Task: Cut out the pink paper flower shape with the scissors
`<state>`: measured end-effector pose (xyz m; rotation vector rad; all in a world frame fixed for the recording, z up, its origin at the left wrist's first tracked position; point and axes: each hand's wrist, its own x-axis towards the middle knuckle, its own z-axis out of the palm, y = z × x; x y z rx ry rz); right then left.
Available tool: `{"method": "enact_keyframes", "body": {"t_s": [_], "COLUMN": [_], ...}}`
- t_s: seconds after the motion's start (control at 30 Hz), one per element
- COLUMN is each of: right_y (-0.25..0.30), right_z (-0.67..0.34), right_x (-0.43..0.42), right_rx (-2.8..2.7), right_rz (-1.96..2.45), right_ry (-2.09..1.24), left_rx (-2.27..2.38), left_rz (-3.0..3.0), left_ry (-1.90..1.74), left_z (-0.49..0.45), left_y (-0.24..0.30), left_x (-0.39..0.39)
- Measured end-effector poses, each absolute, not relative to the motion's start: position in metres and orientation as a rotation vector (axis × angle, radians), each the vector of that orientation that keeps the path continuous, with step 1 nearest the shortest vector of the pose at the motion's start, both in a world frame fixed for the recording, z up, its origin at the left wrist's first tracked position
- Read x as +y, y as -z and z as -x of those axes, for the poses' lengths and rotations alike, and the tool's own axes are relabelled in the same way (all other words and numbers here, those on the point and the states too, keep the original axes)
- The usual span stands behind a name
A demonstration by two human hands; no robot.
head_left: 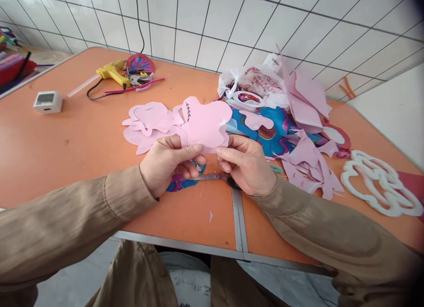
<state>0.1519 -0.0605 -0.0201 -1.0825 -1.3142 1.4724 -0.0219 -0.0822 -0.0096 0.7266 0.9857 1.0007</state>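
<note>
Between both hands I hold up a pink paper cutout (207, 121) with wavy edges and a small dark leafy drawing near its upper left. My left hand (170, 161) pinches its lower left edge between thumb and fingers. On the lower right edge, my right hand (247, 162) has the same kind of pinch. Below the hands lie scissors (212, 177), their handles partly hidden by my right hand. Blue and purple patterned scraps (180, 184) sit under the blades. Behind and left of the cutout is a pile of pink cut shapes (149, 121).
A yellow glue gun (114, 73) and a white cube (48, 102) stand at the left. Pink paper scraps (306, 165), a white plastic bag (255, 84) and blue patterned material (278, 134) crowd the right. White cloud-shaped outlines (380, 185) lie at the far right. A tiled wall (192, 28) closes the back.
</note>
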Motion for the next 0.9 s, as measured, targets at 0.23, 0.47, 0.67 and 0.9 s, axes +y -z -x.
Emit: {"method": "enact_keyframes", "body": {"t_s": [0.23,0.47,0.67,0.9], "right_y": [0.018,0.008,-0.001,0.0], "right_z": [-0.152,-0.177,-0.217,-0.222], "right_x": [-0.06,-0.051,-0.06,-0.072], "right_rx": [-1.312,-1.876,-2.806,-3.043], "right_rz": [1.065,1.266,1.133,1.124], "right_ry": [-1.559,-1.393,-0.525,-0.194], "left_rx": [1.067,0.994,1.012,1.012], "left_rz": [-0.73,-0.579,-0.547,-0.539], "left_ry": [-1.024,-1.069,-1.082,-1.064], "left_z": [0.022,0.021,0.021,0.02], "left_y": [0.006,0.004,0.007,0.009], "left_x": [-0.085,-0.079,-0.077,-0.077]}}
